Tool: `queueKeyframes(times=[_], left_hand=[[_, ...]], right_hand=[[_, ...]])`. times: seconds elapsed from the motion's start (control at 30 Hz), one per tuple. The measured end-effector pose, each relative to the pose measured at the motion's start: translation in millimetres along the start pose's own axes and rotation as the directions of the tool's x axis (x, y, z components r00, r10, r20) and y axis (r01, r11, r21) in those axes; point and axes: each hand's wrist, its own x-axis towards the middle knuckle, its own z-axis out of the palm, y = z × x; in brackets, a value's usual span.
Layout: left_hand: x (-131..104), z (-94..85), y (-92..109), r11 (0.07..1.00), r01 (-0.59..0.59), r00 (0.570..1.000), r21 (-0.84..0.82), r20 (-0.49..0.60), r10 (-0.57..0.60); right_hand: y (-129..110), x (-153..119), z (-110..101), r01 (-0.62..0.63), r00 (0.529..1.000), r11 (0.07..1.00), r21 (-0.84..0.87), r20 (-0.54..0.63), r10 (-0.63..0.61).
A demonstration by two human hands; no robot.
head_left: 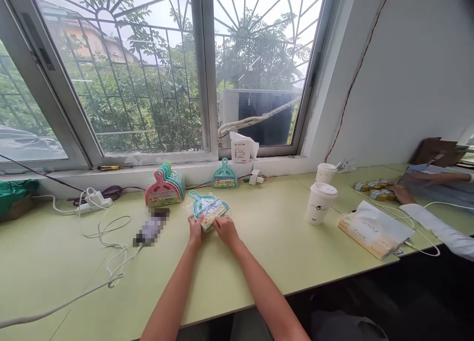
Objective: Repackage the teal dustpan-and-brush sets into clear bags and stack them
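A teal mini dustpan and brush set [212, 208] in clear plastic wrapping lies tilted just above the table, its handle pointing away to the left. My left hand [196, 229] grips its near left edge, thumb on top. With fingers curled, my right hand [224, 228] pinches the near right edge of the packet; the fingertips are partly hidden. Behind it, one more teal dustpan set [224, 175] leans against the wall under the window. To the left stands a row of several dustpan sets [165, 188], a pink one in front and teal ones behind.
A blurred-out phone-like object [151, 227] with a white cable [111, 242] lies at left, near a power strip [96, 202]. Lidded cups [321, 205] and a tissue pack [375, 230] stand at right. A co-worker's hands [403, 194] touch yellow-lidded items [381, 195]. A screwdriver [108, 168] rests on the sill.
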Motion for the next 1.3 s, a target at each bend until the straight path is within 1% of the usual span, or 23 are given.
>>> queueKeyframes(times=[0.03,0.1,0.17,0.23,0.3,0.33,0.37,0.43,0.53,0.6,0.67,0.7,0.77,0.83,0.87,0.97,1.03,1.1,1.17,1.23,1.27,1.3], left_hand=[[-1.4,-0.4,1.3,1.000,-0.009,1.000,0.000,-0.022,0.009],[-4.3,-0.5,4.1,1.000,-0.013,0.998,-0.011,-0.063,0.012],[-6.8,-0.8,7.0,0.999,0.022,1.000,-0.039,0.008,-0.021],[-9.2,-1.5,10.2,0.995,0.054,0.991,-0.081,0.123,-0.044],[-11.9,-2.1,13.7,0.991,0.074,0.973,-0.113,0.225,-0.047],[-13.6,-2.3,15.7,0.989,0.083,0.963,-0.119,0.263,-0.050],[-15.3,-2.3,17.6,0.989,0.094,0.954,-0.117,0.295,-0.056],[-18.3,-2.2,21.0,0.988,0.119,0.933,-0.094,0.352,-0.079],[-18.5,-3.3,23.5,0.991,0.127,0.909,-0.046,0.406,-0.097],[-14.2,-6.0,22.3,0.994,0.102,0.910,-0.039,0.407,-0.077],[-6.7,-10.2,19.1,0.996,0.087,0.936,-0.031,0.344,-0.071],[-2.5,-12.6,17.1,0.996,0.085,0.955,-0.022,0.288,-0.075],[5.6,-18.0,14.0,0.996,0.084,0.987,-0.011,0.137,-0.081],[11.8,-23.3,13.5,0.997,0.067,0.998,-0.033,0.020,-0.066],[14.0,-25.9,14.4,0.997,0.051,0.999,-0.056,-0.017,-0.052],[18.3,-32.8,21.1,0.989,-0.006,0.993,-0.146,-0.122,-0.011],[20.5,-36.5,26.7,0.979,-0.049,0.972,-0.197,-0.234,0.001],[22.4,-38.9,31.3,0.975,-0.088,0.945,-0.207,-0.327,0.016],[22.8,-40.1,34.7,0.978,-0.117,0.931,-0.175,-0.362,0.046],[20.6,-40.5,37.9,0.985,-0.133,0.931,-0.107,-0.354,0.087],[18.4,-40.8,39.9,0.987,-0.155,0.929,-0.048,-0.347,0.129],[15.7,-41.3,42.2,0.979,-0.201,0.914,0.043,-0.352,0.203]], right_hand=[[1.8,-0.4,0.9,-0.041,0.999,0.999,0.028,-0.011,0.041],[5.3,-0.5,1.2,-0.137,0.990,0.981,0.140,-0.020,0.141],[10.0,0.8,0.7,-0.253,0.963,0.916,0.311,-0.008,0.269],[17.2,3.1,0.8,-0.371,0.904,0.789,0.491,-0.003,0.427],[26.0,5.7,1.4,-0.436,0.825,0.619,0.653,0.016,0.565],[30.5,6.8,1.8,-0.438,0.796,0.536,0.722,0.034,0.605],[34.5,7.8,2.2,-0.426,0.779,0.461,0.778,0.056,0.625],[39.8,9.2,2.4,-0.380,0.771,0.349,0.856,0.085,0.631],[40.1,10.0,1.0,-0.332,0.768,0.255,0.908,0.104,0.631],[36.4,10.1,-0.9,-0.322,0.781,0.215,0.922,0.130,0.611],[32.0,10.2,-2.9,-0.330,0.805,0.203,0.922,0.162,0.570],[30.0,10.1,-3.9,-0.337,0.816,0.206,0.919,0.176,0.551],[27.3,10.0,-6.0,-0.360,0.827,0.220,0.907,0.201,0.525],[25.9,9.6,-8.8,-0.383,0.833,0.234,0.894,0.225,0.506],[25.5,9.2,-10.7,-0.395,0.837,0.237,0.887,0.242,0.490],[23.2,7.8,-17.6,-0.435,0.859,0.247,0.866,0.317,0.403],[19.9,7.1,-21.4,-0.465,0.863,0.259,0.846,0.368,0.347],[15.6,6.9,-23.4,-0.485,0.860,0.271,0.832,0.398,0.318],[11.6,7.1,-24.0,-0.488,0.861,0.274,0.829,0.406,0.306],[9.1,7.5,-24.8,-0.484,0.863,0.271,0.832,0.404,0.303],[8.7,7.6,-25.6,-0.483,0.864,0.272,0.833,0.401,0.306],[8.7,7.6,-27.0,-0.481,0.864,0.276,0.832,0.397,0.310]])
